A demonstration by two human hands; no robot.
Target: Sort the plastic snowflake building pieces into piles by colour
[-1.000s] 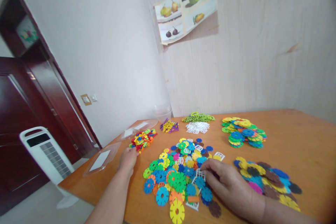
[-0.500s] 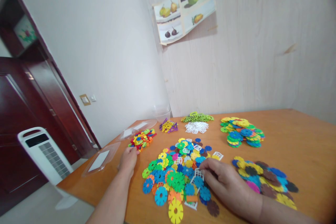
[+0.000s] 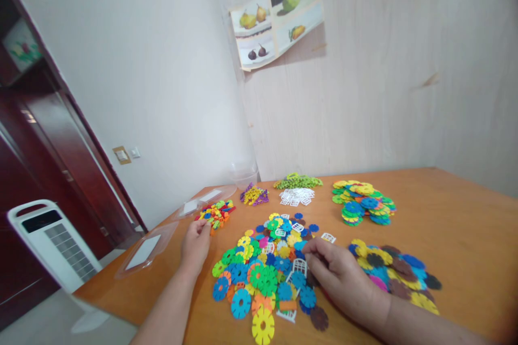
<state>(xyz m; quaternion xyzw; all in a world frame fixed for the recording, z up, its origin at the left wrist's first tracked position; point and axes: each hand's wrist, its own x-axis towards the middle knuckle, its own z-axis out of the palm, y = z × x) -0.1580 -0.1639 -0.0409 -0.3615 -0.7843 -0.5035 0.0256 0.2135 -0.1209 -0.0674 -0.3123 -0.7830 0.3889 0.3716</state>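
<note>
My left hand (image 3: 196, 245) is at the near edge of a small pile of red, yellow, green and orange plastic bricks (image 3: 220, 212). Its fingers are pressed together, and whatever they hold is hidden. Over the right side of a big mixed heap of slotted plastic discs (image 3: 267, 278), my right hand (image 3: 348, 280) is pinched at thumb and forefinger. What lies in that pinch does not show. Beside its fingertips are a white lattice window piece (image 3: 299, 267) and a blue disc (image 3: 300, 246). More white window pieces and a few small bricks lie among the discs.
Farther back sit purple and yellow pieces (image 3: 254, 194), white window pieces (image 3: 297, 197), green pieces (image 3: 298, 181) and a clear tub (image 3: 243, 174). Disc piles lie at back right (image 3: 362, 202) and right (image 3: 399, 272). Clear plastic bags (image 3: 143, 252) rest along the left edge.
The view has swung slightly right, so everything appears shifted left. My left hand has moved a little up toward the brick pile. My right fingertips have come slightly away from the white window piece.
</note>
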